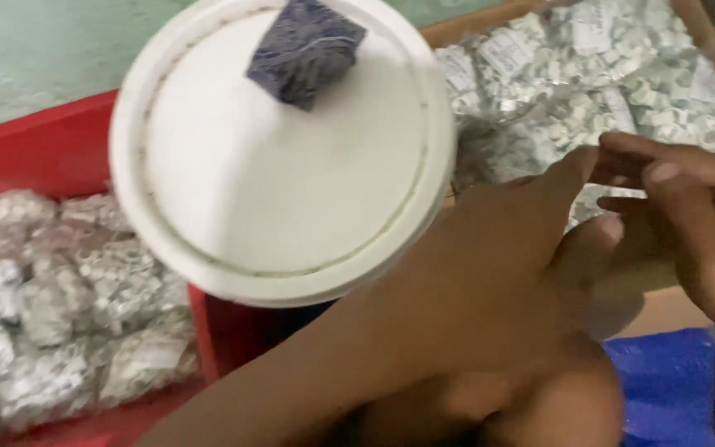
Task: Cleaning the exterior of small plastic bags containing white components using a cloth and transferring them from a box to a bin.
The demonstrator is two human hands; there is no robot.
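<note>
**My hands meet beside the white lid**

The round white plastic lid (283, 157) fills the middle of my view, and everything else sits around it. On its upper part rests a small dark blue-grey wrapped bundle (306, 50), tilted on one corner.

To the right of the lid, my left hand (506, 273) reaches across with its fingers stretched out and loosely spread, the fingertips pointing away from the lid. Further right, my right hand (688, 215) comes in from the edge, fingers curled toward the left hand's fingertips; whether they pinch anything between them I cannot tell, as the view is blurred.

Behind my hands, up and right of the lid, a brown cardboard box (709, 41) holds clear bags of small white pieces (589, 74). Left of and below the lid, a red plastic crate (43, 149) holds more silvery clear bags (68, 306). Below my right hand lies a blue sheet (664, 381).
</note>
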